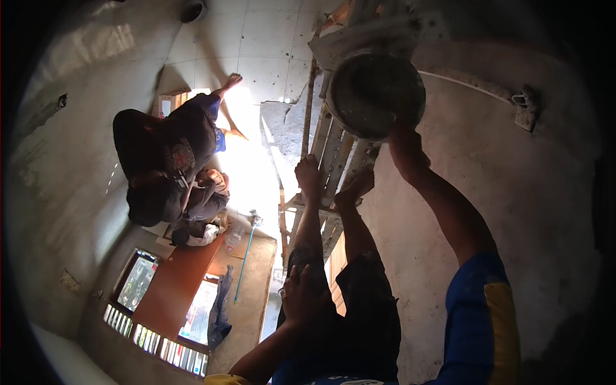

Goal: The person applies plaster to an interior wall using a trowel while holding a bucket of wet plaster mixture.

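Note:
A round, dark basin (375,96) stands at the far end of a narrow wooden scaffold (333,157), above my bare feet. My right hand (407,154) is at the basin's near right rim, fingers closed and seemingly gripping the edge. Shadow hides the fingertips and most of what the basin contains. My left hand (303,292) lies on my left thigh over dark shorts, its fingers spread and holding nothing. Both my feet rest on the scaffold's slats.
At the left, below the scaffold, is a person (170,151) in dark clothes. A brown door (176,289), barred windows and a blue-handled mop (245,256) are at the lower left. Along the right wall runs a pale conduit (471,81) to an electrical box (526,109).

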A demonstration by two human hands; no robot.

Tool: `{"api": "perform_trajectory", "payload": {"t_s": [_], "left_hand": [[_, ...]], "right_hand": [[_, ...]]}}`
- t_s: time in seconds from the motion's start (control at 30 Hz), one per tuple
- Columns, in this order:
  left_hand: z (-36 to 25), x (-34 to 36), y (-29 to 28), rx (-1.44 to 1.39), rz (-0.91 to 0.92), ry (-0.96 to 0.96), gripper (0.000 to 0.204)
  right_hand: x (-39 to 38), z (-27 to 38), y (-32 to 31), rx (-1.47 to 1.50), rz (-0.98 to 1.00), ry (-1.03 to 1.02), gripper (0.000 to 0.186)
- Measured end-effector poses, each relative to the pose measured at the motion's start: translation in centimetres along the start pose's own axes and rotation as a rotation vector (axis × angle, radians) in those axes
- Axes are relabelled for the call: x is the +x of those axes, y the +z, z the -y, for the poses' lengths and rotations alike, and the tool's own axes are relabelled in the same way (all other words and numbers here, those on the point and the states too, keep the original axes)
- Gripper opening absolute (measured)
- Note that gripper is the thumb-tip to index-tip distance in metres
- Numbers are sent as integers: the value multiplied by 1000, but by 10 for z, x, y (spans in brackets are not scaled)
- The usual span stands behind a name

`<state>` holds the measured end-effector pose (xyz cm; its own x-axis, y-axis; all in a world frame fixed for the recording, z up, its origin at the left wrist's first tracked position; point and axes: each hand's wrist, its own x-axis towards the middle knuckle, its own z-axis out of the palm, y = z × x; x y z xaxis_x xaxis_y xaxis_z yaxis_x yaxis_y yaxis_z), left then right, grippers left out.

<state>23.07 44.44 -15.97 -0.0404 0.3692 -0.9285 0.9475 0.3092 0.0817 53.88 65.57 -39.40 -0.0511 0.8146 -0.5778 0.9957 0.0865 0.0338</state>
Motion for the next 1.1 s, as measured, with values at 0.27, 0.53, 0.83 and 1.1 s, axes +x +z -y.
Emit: {"api": "perform_trajectory", "payload": {"t_s": [0.27, 0.53, 0.83, 1.1], "left_hand": [[7, 1, -8, -34, 61, -46, 89], [6, 9, -7, 6, 79, -4, 89], [7, 4, -19, 33, 58, 24, 89], [-22, -5, -52, 67, -33, 49, 82]], "right_hand": [[9, -52, -54, 5, 18, 259, 30], [53, 7, 85, 632, -61, 90, 46], [-24, 26, 42, 1408, -11, 428, 36], [-83, -18, -25, 705, -66, 451, 33]]}}
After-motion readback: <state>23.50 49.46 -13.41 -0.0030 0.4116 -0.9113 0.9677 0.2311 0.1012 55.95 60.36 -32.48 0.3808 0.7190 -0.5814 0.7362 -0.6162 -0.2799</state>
